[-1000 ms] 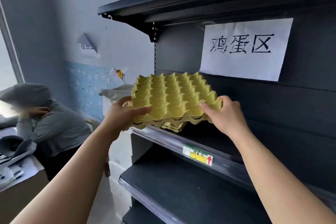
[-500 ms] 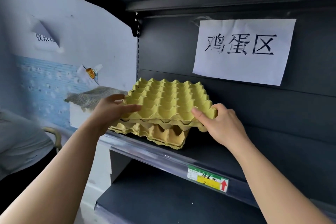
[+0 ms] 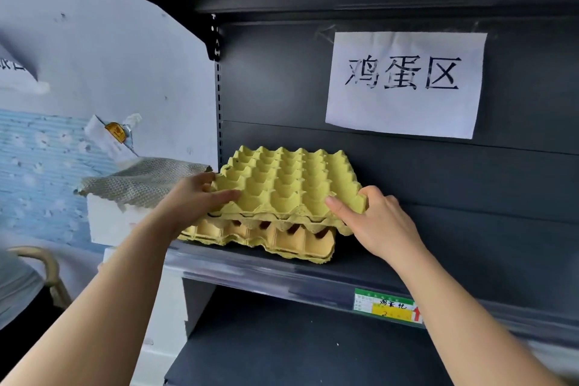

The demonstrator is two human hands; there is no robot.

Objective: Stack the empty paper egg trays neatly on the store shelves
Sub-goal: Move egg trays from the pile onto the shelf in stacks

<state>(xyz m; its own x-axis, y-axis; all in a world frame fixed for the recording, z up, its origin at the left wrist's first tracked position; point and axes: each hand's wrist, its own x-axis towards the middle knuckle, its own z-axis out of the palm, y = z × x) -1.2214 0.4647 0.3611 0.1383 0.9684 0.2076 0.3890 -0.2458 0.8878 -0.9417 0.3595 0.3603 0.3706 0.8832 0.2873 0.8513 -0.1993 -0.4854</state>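
1 tray lower, nearer stack

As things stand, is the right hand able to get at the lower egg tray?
Probably yes. The right hand grips the top tray at its right front corner, just above the lower tray, whose front edge is exposed with nothing before it; the hand must first let go.

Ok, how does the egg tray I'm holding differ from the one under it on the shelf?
The held tray is paler, greenish yellow; the lower tray is deeper orange-yellow. The left hand and right hand grip the held tray; the lower tray just lies on the shelf. Both are empty moulded paper.
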